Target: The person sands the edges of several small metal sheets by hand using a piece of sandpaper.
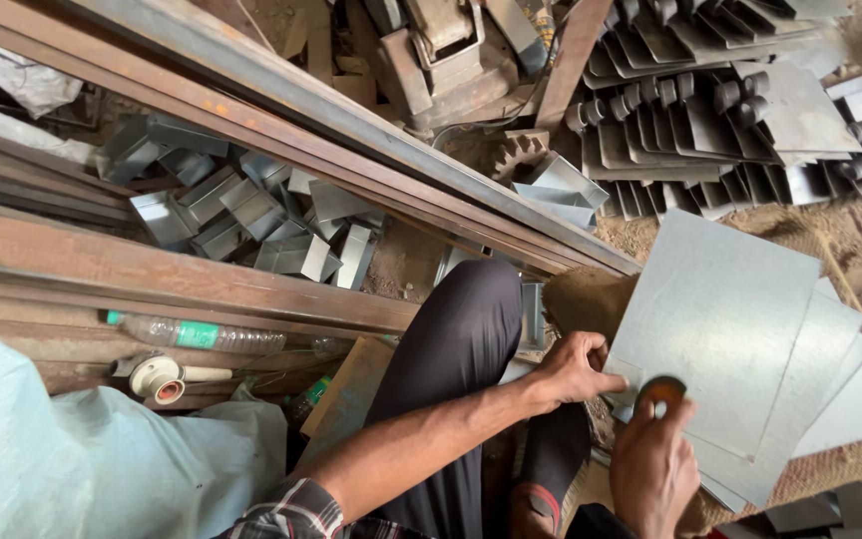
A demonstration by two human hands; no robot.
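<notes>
- Two hands of yours meet at the near corner of a stack of flat metal sheets (720,319), which lies on a piece of burlap sacking (581,299) on the dirt floor, to the right of your knee.
- Your left hand (573,367) rests on the top sheet's lower left edge, fingers curled and the forefinger stretched along the metal, pressing it down; it grips nothing.
- Your right hand (653,461) is closed around a small round object with a dark green and orange rim (661,388), held against the same corner just beside your left forefinger. What the object is, you cannot tell from this view.
- Your leg in dark trousers (456,359) runs up between the sheets and a long rusty steel beam (182,274).
- Beyond the beam lies a heap of small folded metal brackets (251,215).
- At upper right, well apart from your hands, rows of cut metal plates with rolled hinge-like ends (710,110) overlap one another.
- Left of your leg, a clear plastic bottle with a green label (197,334) lies along the beam, near a pale plastic sack (92,459).
</notes>
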